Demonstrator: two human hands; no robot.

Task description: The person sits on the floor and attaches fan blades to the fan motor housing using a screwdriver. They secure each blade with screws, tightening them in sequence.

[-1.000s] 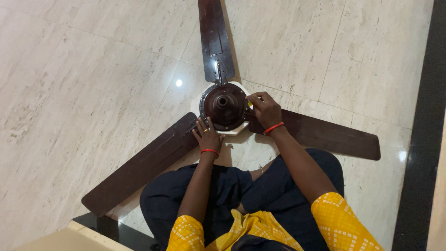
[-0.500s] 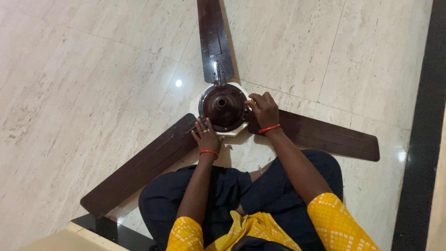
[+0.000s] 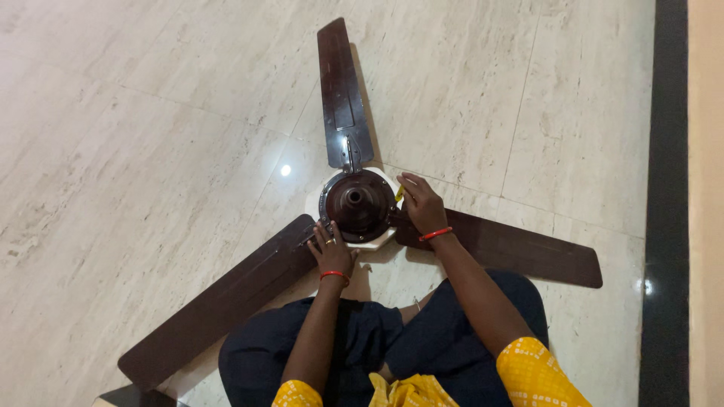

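A dark brown ceiling fan lies on the pale tiled floor with its round motor hub facing up on a white base. Three blades spread out from it: one pointing away, one to the lower left, one to the right. My left hand rests with fingers spread on the hub's near-left edge, where the lower-left blade joins. My right hand is closed around a small tool with a yellow handle at the hub's right edge, by the right blade's bracket.
I sit cross-legged on the floor in dark trousers, knees close under the fan. A black border strip runs along the floor on the right. A dark ledge corner shows at the bottom left.
The view has shifted, so the fan sits lower and the far blade's tip shows. Both hands stay at the hub; a yellow-handled tool now shows in my right hand.
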